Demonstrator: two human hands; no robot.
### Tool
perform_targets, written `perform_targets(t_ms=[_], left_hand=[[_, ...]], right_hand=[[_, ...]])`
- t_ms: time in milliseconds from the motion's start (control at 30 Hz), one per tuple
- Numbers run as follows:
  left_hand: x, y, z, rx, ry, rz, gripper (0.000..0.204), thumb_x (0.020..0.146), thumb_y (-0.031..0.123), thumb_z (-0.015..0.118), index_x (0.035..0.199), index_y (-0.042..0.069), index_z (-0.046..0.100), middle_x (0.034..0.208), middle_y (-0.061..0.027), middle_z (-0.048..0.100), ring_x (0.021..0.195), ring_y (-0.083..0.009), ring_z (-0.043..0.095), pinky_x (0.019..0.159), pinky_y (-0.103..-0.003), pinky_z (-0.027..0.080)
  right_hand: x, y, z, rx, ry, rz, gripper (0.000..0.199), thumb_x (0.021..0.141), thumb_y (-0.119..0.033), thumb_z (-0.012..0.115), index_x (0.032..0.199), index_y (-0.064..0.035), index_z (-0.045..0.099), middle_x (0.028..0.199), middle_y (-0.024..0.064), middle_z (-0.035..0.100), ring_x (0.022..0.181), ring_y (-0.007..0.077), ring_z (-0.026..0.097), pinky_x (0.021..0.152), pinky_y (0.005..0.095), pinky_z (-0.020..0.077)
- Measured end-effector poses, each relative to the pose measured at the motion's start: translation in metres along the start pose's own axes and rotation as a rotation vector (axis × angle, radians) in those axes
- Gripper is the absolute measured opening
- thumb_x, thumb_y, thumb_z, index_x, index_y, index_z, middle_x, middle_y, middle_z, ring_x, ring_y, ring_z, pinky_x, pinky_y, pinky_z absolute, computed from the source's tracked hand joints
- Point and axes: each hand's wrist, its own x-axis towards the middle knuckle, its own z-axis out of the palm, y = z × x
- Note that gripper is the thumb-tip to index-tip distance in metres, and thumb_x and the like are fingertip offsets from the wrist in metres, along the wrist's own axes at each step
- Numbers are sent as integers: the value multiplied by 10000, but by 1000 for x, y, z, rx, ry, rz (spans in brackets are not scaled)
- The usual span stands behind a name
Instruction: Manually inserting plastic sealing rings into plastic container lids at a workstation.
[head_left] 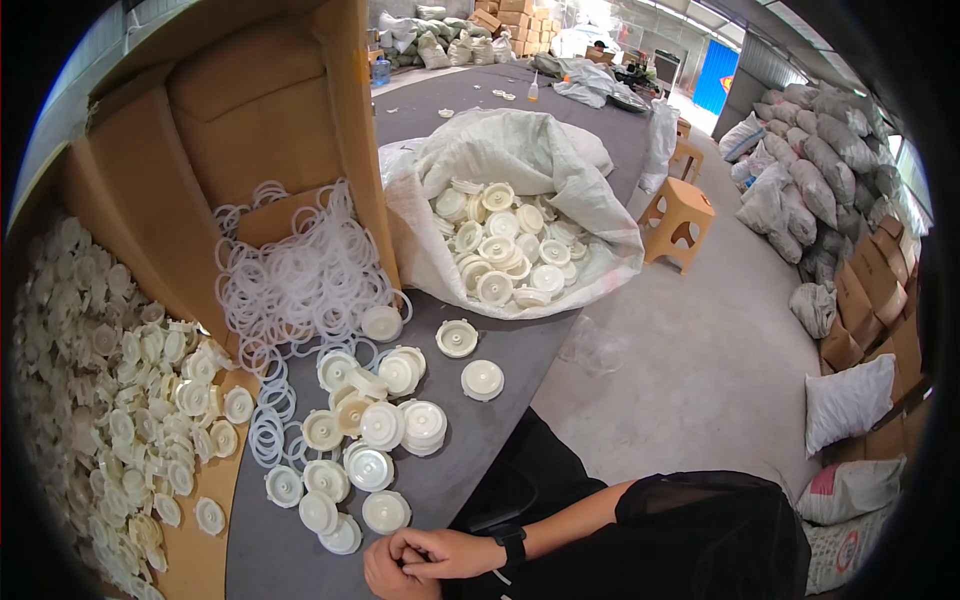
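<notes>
My two hands are together at the lower edge, close to the near edge of the grey table [450,490]. My right hand [452,553], with a dark watch on its wrist, lies over my left hand [384,572]. Both have curled fingers, and whatever may be between them is hidden. Just beyond sits a loose group of round cream plastic caps [369,468], some stacked, some turned over. The nearest cap [386,511] is right beside my hands. A heap of translucent white rings [300,270] spills from an opened carton [255,130] behind the caps.
An open white woven sack [590,170] full of similar caps [500,245] stands on the table. Many more caps [140,430] lie heaped at the left by cardboard. A tan stool [678,222] is on the floor; filled sacks [815,165] and cartons [868,295] are piled right.
</notes>
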Motion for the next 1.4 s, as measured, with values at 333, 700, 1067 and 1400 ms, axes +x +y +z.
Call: perform_targets(t_ms=[333,700,1067,1400], left_hand=[[-7,-4,6,-73,6,-82,115,690,117,523,736,14,504,678,-103,496,606,-286,494,523,-355,374],[-6,-4,7,-64,7,-56,120,690,120,523,731,11,495,687,-109,499,616,-294,494,533,-365,375],[-10,-5,7,-53,-8,-62,142,696,142,529,734,8,501,676,-105,491,607,-287,489,536,-356,377],[-1,-2,9,-102,-26,57,233,799,250,492,734,31,535,693,-113,532,614,-301,522,535,-368,414]], right_hand=[[0,0,3,22,37,-14,225,762,-82,519,946,-42,395,647,-10,331,599,78,324,568,209,326],[1,-4,1,26,30,2,218,762,-80,518,941,-43,401,670,-1,351,619,80,338,579,215,332],[-1,-2,2,-13,39,-24,215,780,-83,518,956,-40,402,678,-13,348,620,74,334,579,207,326],[0,1,-1,-40,47,-99,177,807,-108,505,927,-48,391,641,-16,329,588,75,311,553,216,309]])
